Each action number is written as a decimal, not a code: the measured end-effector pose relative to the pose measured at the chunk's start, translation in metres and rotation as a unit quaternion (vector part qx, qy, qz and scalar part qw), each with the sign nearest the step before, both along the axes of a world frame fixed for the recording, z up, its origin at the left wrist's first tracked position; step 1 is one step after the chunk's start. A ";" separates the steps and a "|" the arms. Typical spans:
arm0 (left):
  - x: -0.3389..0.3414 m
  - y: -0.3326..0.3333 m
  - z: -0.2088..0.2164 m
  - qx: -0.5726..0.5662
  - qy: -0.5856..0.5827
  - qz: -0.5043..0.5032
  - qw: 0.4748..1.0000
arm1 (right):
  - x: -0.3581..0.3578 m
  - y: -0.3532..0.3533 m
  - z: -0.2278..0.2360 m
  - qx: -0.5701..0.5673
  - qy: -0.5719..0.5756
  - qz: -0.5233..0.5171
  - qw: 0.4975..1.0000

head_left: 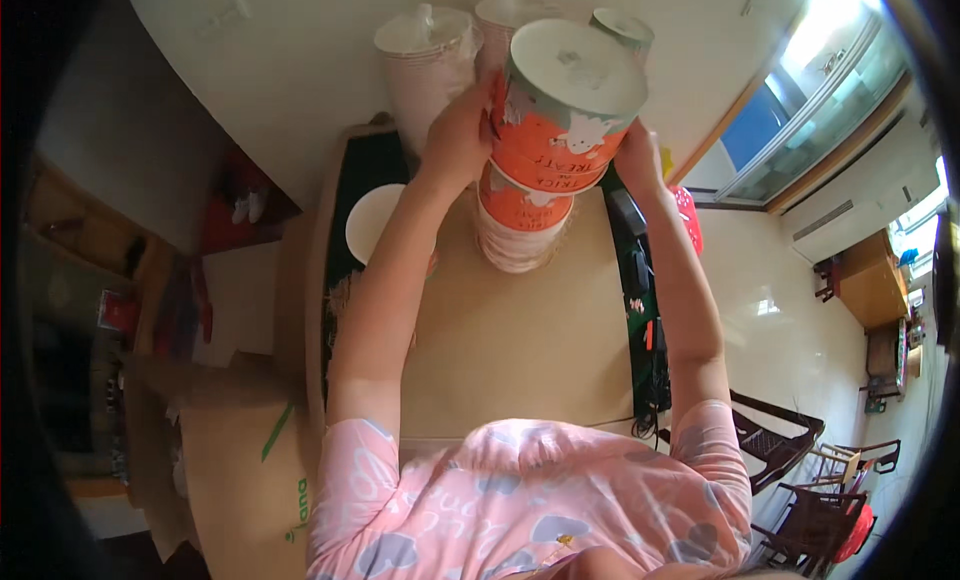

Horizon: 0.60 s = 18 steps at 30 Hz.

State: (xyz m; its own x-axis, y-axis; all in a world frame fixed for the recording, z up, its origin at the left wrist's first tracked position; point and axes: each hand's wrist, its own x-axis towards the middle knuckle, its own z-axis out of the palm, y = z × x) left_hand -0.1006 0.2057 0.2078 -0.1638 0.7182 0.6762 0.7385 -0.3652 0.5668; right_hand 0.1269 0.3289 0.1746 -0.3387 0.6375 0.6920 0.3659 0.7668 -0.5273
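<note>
Between my two hands is a large orange and green printed paper cup [565, 130], its pale round end facing up. My left hand [462, 135] grips its left side and my right hand [638, 155] its right side; the cup hides some fingers of each. Directly below it in view stands a stack of similar paper cups [525, 215], orange at the top with many pale rims lower down. Whether the held cup touches this stack I cannot tell. Left of my left forearm, partly hidden by it, is a white round opening of another cup [372, 220].
Tall white cup stacks in clear plastic [425, 75] stand at the back against the wall, with a green-edged cup [625, 28] beside them. Small dark items [635, 265] line the brown table's [520, 350] right edge. A cardboard box [235, 470] is at lower left, chairs [810, 520] at lower right.
</note>
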 end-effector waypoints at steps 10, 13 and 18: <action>-0.014 0.015 -0.120 -0.087 0.024 0.104 0.990 | -0.017 -0.005 -0.078 -0.119 -0.016 0.047 0.992; 0.001 -0.007 -0.150 -0.069 0.006 0.126 0.990 | -0.002 -0.022 -0.107 0.049 0.069 -0.055 0.995; 0.007 -0.067 -0.181 -0.068 0.011 0.108 0.992 | 0.020 -0.064 -0.160 0.047 -0.018 -0.044 0.998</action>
State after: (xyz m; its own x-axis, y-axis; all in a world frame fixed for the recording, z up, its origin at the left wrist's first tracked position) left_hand -0.0940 0.1388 0.0271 -0.3106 0.7531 0.5800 0.8038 -0.1176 0.5832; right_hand 0.1471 0.2644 0.0146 -0.3106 0.5988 0.7382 0.4513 0.7764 -0.4399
